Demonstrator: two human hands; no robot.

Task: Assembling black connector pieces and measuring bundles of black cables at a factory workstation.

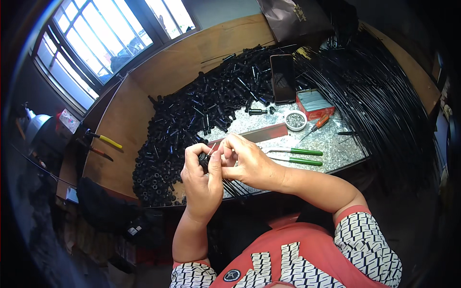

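Over the front edge of the bench, my left hand [201,180] and my right hand [249,163] meet with fingers bent together. A thin, light-coloured pin [212,149] sticks out between their fingertips, and my right fingers seem to pinch it. My left thumb and index finger curl round something dark that the fingers mostly hide. Below the hands, several thin black rods [238,190] reach toward the bench edge. To the right of my right hand lies a pair of pliers with green handles [306,152], its jaws partly hidden behind the hand.
A heap of short black tubular parts [192,108] fills the left and back. Long black rods [365,91] cover the right side. Between them lie a phone [282,81], a red box [315,113], a white bowl [295,127], an orange-handled screwdriver [321,123] and a red bar [261,134].
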